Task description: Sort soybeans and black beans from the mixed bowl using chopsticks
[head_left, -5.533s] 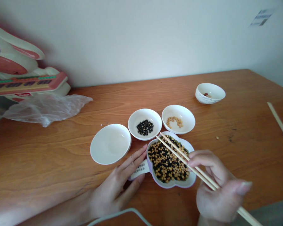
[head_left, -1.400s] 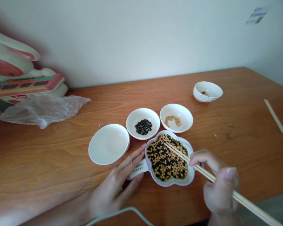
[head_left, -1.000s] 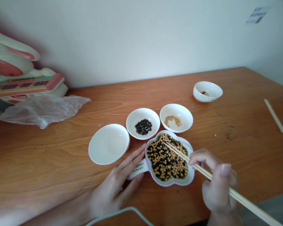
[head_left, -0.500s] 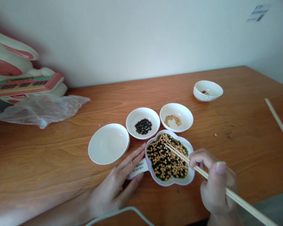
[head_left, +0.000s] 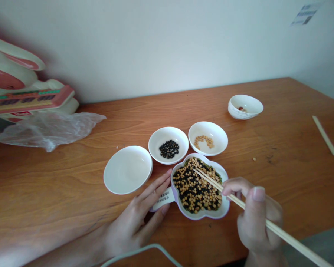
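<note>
While left hand holds tray, right hand has chopsticks in the mixed beans

Left hand straddles the labelled handle: thumb on near edge, fingers on far edge, one fingertip at the tray wall. Right hand closed around both chopsticks; their tips are close together among black, yellow and green beans. Can't tell if they pinch one. Tray sits on the bench between the hands. Just ahead of left hand: white bowl. Beyond its fingertips: bowl of black beans. Ahead-left of right hand, past tray: bowl of yellow beans. Straight ahead of right hand: loose bean, then far bowl, contents unclear. Wooden stick ahead-right. Well ahead-left of left hand: plastic bag, toy keyboard.
</note>
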A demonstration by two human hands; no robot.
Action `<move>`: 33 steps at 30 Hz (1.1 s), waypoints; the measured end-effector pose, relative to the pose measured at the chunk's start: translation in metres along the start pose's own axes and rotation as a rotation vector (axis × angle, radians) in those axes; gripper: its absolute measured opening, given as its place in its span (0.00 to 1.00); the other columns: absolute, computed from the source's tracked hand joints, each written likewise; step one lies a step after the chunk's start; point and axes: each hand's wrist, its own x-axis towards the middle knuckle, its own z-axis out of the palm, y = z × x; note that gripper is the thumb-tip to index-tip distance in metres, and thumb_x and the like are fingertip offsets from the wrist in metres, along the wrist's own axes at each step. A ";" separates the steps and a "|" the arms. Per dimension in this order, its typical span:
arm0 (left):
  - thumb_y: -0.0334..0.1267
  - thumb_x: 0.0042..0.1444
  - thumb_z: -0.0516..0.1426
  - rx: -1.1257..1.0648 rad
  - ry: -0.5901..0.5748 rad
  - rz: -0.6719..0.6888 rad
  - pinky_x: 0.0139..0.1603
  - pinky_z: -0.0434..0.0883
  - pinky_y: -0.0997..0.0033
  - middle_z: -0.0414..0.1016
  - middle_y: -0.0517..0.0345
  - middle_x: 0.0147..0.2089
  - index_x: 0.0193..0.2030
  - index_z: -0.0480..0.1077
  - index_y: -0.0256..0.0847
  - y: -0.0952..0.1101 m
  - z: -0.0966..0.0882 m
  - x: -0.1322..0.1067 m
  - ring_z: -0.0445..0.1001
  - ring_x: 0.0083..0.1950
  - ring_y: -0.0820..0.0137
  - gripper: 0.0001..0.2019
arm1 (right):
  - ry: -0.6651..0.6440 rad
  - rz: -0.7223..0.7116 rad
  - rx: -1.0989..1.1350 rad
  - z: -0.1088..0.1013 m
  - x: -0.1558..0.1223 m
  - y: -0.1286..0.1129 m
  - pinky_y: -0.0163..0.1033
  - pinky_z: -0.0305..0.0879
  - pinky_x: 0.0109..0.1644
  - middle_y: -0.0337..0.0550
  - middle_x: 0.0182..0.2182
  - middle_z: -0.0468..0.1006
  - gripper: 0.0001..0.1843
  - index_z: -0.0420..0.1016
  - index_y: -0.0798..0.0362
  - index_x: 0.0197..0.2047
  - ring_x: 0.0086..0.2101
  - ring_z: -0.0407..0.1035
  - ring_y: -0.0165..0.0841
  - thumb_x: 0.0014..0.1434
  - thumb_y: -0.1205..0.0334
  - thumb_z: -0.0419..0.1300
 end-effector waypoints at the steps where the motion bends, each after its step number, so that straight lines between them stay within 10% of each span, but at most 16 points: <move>1: 0.33 0.73 0.53 0.000 0.000 -0.001 0.82 0.52 0.51 0.43 0.57 0.84 0.82 0.45 0.51 0.000 0.000 0.000 0.46 0.83 0.57 0.35 | 0.013 -0.006 0.006 0.000 0.000 -0.001 0.39 0.64 0.32 0.44 0.31 0.81 0.28 0.78 0.52 0.33 0.30 0.73 0.32 0.78 0.53 0.43; 33: 0.33 0.72 0.53 0.017 -0.008 -0.006 0.82 0.51 0.52 0.42 0.57 0.84 0.82 0.44 0.52 -0.003 0.001 0.000 0.44 0.84 0.56 0.36 | 0.016 -0.028 -0.007 -0.005 -0.004 0.001 0.41 0.65 0.36 0.45 0.35 0.81 0.26 0.79 0.52 0.37 0.35 0.75 0.34 0.77 0.58 0.43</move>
